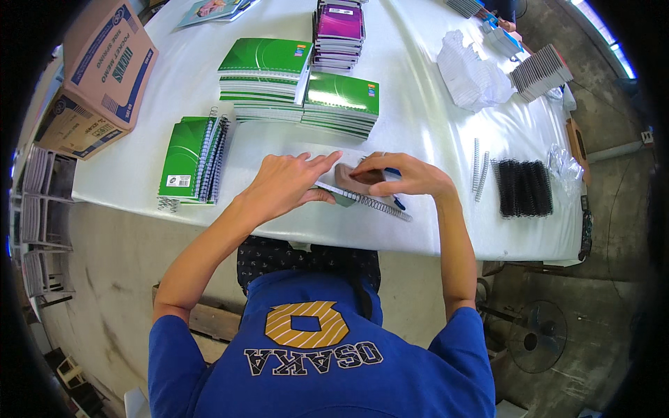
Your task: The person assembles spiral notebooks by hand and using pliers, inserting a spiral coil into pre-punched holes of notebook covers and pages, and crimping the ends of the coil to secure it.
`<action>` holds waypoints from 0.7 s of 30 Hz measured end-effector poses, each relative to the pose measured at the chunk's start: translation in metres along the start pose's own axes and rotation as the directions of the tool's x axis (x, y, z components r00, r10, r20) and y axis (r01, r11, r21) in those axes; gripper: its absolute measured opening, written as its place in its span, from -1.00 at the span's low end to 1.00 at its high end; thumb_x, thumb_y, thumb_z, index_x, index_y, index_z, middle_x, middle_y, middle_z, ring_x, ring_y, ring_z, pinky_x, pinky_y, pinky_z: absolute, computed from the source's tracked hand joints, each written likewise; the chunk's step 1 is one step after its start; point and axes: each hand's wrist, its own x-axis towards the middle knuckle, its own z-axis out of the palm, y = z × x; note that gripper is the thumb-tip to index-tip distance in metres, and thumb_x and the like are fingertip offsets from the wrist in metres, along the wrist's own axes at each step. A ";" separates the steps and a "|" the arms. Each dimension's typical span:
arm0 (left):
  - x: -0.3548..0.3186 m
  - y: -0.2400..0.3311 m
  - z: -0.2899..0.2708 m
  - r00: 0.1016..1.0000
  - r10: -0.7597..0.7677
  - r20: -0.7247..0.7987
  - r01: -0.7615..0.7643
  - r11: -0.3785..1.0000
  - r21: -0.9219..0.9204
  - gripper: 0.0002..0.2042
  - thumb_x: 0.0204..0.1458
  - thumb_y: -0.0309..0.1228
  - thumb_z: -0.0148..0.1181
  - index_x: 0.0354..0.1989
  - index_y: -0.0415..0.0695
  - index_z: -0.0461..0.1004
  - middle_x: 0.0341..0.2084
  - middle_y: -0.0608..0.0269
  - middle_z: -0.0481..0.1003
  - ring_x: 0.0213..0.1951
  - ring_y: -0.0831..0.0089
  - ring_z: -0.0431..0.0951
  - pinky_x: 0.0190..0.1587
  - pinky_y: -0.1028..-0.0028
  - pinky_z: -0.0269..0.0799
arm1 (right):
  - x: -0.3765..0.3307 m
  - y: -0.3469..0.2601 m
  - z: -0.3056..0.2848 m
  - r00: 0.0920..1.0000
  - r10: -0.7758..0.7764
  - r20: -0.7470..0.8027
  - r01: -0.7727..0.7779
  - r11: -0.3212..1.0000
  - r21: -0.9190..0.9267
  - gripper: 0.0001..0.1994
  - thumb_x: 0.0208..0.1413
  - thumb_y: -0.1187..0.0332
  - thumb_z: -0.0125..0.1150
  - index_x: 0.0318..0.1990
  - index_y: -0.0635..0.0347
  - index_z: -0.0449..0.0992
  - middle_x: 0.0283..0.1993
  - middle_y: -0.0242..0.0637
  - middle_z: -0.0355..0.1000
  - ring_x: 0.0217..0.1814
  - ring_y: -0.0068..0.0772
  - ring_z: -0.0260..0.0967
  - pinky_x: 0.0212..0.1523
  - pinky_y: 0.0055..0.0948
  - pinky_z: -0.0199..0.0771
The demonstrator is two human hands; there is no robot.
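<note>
My left hand (289, 182) presses down a notebook with white pages (322, 150), thumb at its near edge and fingers on top. A grey spiral wire (387, 206) runs along that edge and sticks out past it to the right. My right hand (404, 174) closes its fingers around a brown rounded block (359, 177) lying against the notebook by the wire. Something with blue handle-like ends (398, 203) shows beside and partly under the right hand; its kind is hidden.
Green notebooks (268, 56) are stacked ahead, a purple stack (339, 24) behind. Spiral-bound green notebooks (185, 153) lie left, near a cardboard box (111, 70). At right are black spiral wires (524, 188), loose wires (481, 169), crumpled plastic (470, 73) and a grey stack (540, 73).
</note>
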 end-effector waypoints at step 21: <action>-0.002 -0.015 -0.003 0.974 -0.199 -0.113 0.154 0.935 -0.320 -0.10 -0.23 -0.21 0.49 0.39 0.27 0.17 0.24 0.27 0.37 -0.04 0.22 0.60 -0.11 0.30 0.54 | 0.013 0.013 -0.005 0.993 0.032 -0.110 -0.025 0.998 0.065 -0.38 -0.03 -0.02 0.29 -0.02 0.44 0.57 0.10 0.20 0.42 0.16 0.05 0.35 0.22 -0.14 0.25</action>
